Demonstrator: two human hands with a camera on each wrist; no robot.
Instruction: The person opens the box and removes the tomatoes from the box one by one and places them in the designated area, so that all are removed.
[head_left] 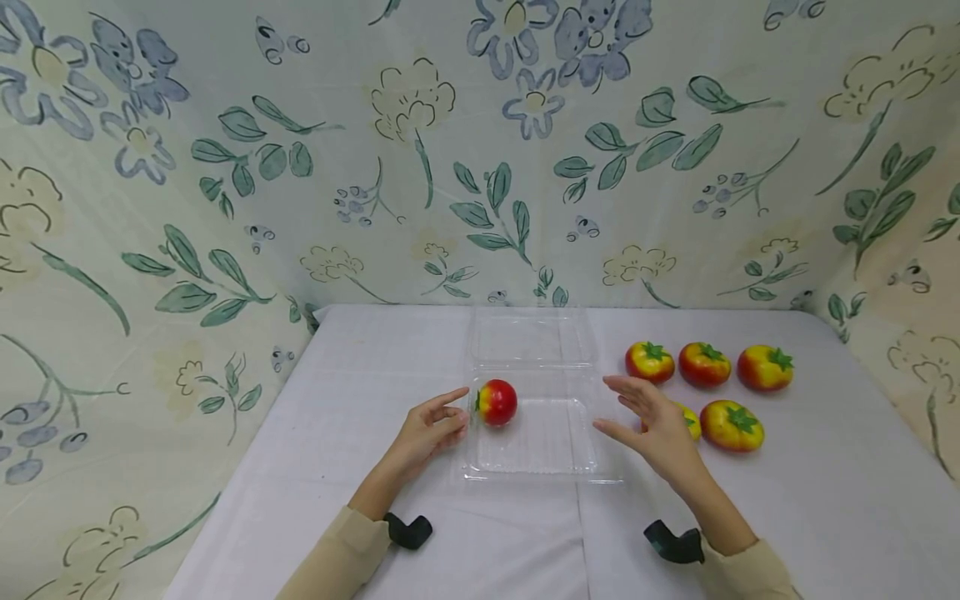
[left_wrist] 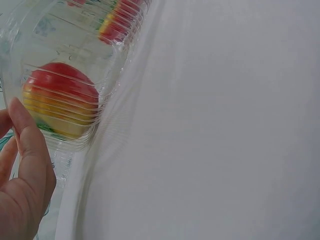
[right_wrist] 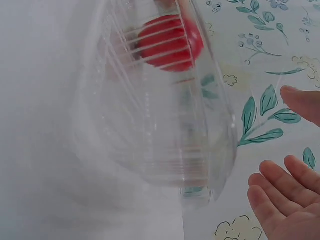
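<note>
A clear plastic clamshell box (head_left: 540, 477) lies unfolded on the table, lid towards the back. One red-and-yellow fruit with a green leafy top (head_left: 498, 403) sits in the left of its base, turned on its side. My left hand (head_left: 426, 431) is at the box's left rim, thumb and index fingertip apart beside the fruit; the left wrist view shows a fingertip (left_wrist: 19, 107) by the rim, though contact is unclear. My right hand (head_left: 660, 431) hovers right of the box with fingers spread, holding nothing. It partly hides a similar fruit (head_left: 687, 422).
More such fruits, including a front one (head_left: 732, 426) and a back right one (head_left: 765, 367), sit in two rows right of the box. White cloth (head_left: 360, 350) covers the table. A floral curtain (head_left: 420, 250) stands behind and at both sides.
</note>
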